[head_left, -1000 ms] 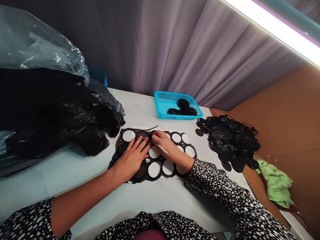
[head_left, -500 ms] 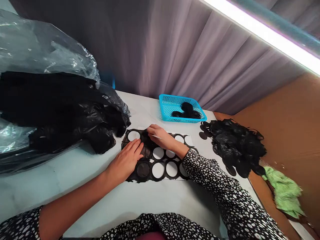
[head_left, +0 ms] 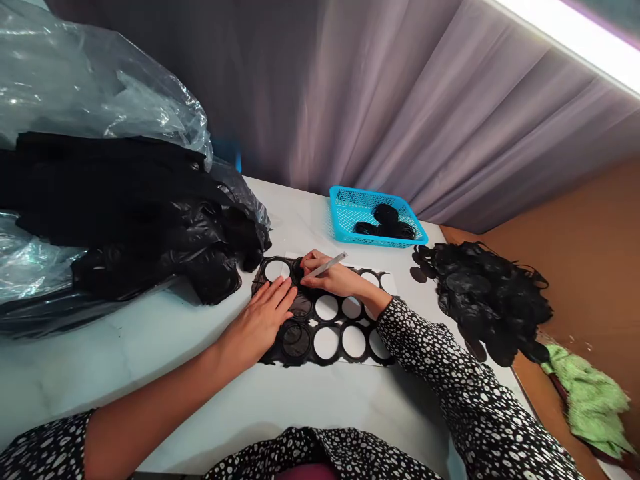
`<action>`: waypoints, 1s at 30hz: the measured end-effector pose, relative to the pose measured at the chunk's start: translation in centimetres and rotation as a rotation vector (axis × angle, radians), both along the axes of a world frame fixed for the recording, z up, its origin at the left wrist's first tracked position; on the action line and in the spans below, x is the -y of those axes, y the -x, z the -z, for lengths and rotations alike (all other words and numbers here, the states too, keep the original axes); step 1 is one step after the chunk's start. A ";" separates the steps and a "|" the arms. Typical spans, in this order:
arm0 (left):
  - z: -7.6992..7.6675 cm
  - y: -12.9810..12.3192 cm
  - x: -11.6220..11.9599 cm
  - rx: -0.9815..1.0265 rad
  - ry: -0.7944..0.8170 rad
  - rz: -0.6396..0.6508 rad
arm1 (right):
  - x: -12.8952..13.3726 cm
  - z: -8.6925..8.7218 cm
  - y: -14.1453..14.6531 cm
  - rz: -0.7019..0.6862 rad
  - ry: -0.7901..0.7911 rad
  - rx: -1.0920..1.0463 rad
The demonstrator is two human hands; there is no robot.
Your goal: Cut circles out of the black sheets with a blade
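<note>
A thin black sheet [head_left: 311,352] with rows of round cut-outs lies on the table; white shows through many of its holes. My left hand [head_left: 260,323] rests flat on the sheet's left part, fingers stretched out. Pinched in my right hand [head_left: 334,277] is a slim grey-white pen-like tool [head_left: 329,265], slanting up to the right; its exact kind is unclear. That hand is over the upper row, and its fingertips hide the tool's lower end. At the lower left, one circle [head_left: 296,341] is still filled with dark, see-through material.
Black round pieces lie in a blue plastic basket [head_left: 338,230] behind the sheet. To the right is a heap of black discs [head_left: 493,297], with a green cloth [head_left: 587,393] beyond it. A clear plastic bag [head_left: 150,100] with black material [head_left: 110,193] fills the left side.
The tool in my right hand has tilted up and now shows more of its length. My left hand stays flat on the sheet. The whole view has shifted slightly.
</note>
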State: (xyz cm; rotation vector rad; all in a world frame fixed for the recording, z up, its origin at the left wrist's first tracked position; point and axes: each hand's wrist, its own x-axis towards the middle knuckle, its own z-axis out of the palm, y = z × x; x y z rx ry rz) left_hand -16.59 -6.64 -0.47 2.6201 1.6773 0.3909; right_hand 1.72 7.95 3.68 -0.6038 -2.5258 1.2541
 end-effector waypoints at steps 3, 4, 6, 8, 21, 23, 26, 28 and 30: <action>0.1 0.0 0.0 -0.002 -0.001 -0.002 | 0.0 0.0 0.0 0.006 0.012 0.007; 0.1 0.0 0.0 -0.006 -0.001 -0.001 | 0.0 0.0 0.0 0.008 0.017 0.007; 0.1 0.0 0.0 -0.011 -0.002 0.000 | -0.1 0.0 -0.1 0.008 0.024 0.004; 0.0 0.0 0.0 -0.017 -0.001 0.005 | -0.2 -0.1 -0.1 0.003 0.018 0.006; 0.7 0.1 0.0 0.023 -0.046 0.004 | 0.5 3.2 -0.4 0.445 -0.401 -0.032; 0.7 0.2 -0.1 0.047 -0.034 0.017 | -1.2 2.3 -1.8 0.678 -0.357 -0.100; 0.2 0.4 -0.2 0.072 -0.035 0.036 | -2.3 0.3 -3.5 0.853 -0.459 -0.173; -0.6 0.2 0.2 0.089 -0.084 0.026 | -1.3 -0.8 -3.6 0.753 -0.537 -0.158; -1.4 -0.2 1.2 0.093 -0.124 0.008 | 1.0 -1.0 -3.0 0.499 -0.534 -0.098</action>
